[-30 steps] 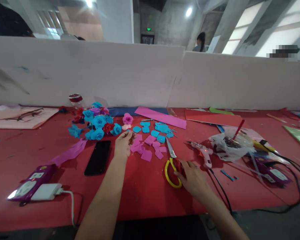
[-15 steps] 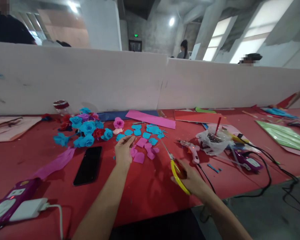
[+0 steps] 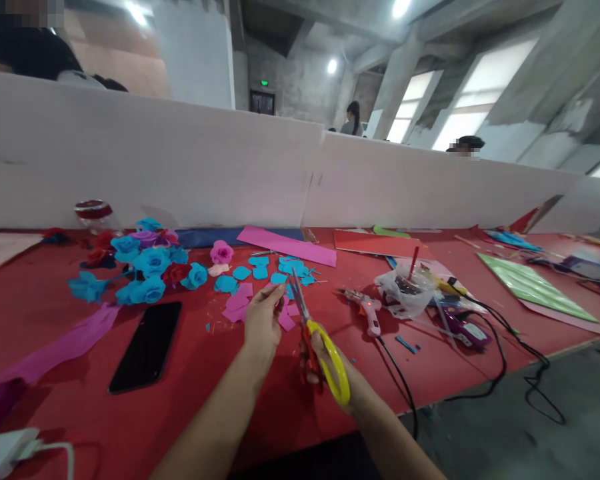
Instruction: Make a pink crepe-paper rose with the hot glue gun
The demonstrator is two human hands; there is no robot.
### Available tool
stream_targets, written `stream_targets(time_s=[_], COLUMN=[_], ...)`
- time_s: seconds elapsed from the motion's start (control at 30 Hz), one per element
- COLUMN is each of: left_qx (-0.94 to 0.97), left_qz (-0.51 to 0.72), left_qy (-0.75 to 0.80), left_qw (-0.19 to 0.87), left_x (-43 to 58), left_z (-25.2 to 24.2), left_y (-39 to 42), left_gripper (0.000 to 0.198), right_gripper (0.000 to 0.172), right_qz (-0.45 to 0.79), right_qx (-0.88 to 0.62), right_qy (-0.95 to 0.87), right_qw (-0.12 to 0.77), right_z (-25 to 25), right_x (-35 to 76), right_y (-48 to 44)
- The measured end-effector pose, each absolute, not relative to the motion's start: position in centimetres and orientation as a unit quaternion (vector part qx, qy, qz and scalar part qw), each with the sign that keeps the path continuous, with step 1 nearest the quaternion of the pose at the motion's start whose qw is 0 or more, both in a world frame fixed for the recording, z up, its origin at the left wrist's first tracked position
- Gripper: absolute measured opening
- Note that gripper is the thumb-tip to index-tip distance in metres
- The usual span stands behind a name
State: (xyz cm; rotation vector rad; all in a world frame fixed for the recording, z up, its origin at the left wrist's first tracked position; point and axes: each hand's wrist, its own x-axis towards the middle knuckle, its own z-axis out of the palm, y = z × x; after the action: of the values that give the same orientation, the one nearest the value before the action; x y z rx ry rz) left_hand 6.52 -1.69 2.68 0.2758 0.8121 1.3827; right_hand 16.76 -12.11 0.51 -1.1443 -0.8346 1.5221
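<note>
My right hand (image 3: 317, 357) has its fingers in the handles of a pair of scissors (image 3: 333, 363), one yellow and one red-orange. The blades point up and away, slightly parted, close beside the fingertips of my left hand (image 3: 264, 320). That hand is closed in a pinch over the pink paper petals (image 3: 237, 303); what it holds, if anything, is too small to make out. Blue paper petals (image 3: 286, 265) lie scattered just beyond. A finished pink paper flower (image 3: 222, 253) sits to their left, near a bunch of blue, red and purple paper flowers (image 3: 153, 261).
A black phone (image 3: 147, 347) lies left of my arms. On the right are a pink glue gun (image 3: 369, 310) with a black cable, a bagged cup (image 3: 405, 290) with a straw, and a purple power strip (image 3: 463, 328). A white partition (image 3: 190, 167) stands behind the red table (image 3: 205, 427).
My right hand has brought the scissors left and upright, close to my left hand. The left hand has shifted slightly nearer. The camera view has turned to the right and tilted.
</note>
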Motion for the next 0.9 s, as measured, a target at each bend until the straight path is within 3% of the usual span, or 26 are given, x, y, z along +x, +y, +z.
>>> stream_targets(time_s=[0.17,0.67,0.9], left_qx=[0.110,0.089,0.109], left_qz=[0.619,0.596,0.596], left_qy=[0.360,0.368,0.360], left_qw=[0.690,0.708,0.709], left_x=[7.0,7.4,7.4], left_z=[2.6,2.5,1.9], left_y=[-1.8,-1.3,-1.2], left_gripper=[0.015,0.014,0.014], right_gripper=[0.042,0.055,0.053], right_qz=[0.629,0.609,0.587], right_qx=[-0.471,-0.522,-0.550], right_qy=[-0.340,-0.341,-0.317], right_qw=[0.516,0.491,0.502], right_z=[0.4,-0.2,0.6], right_x=[15.5,15.2,14.4], right_y=[-10.8,-10.2,-9.9])
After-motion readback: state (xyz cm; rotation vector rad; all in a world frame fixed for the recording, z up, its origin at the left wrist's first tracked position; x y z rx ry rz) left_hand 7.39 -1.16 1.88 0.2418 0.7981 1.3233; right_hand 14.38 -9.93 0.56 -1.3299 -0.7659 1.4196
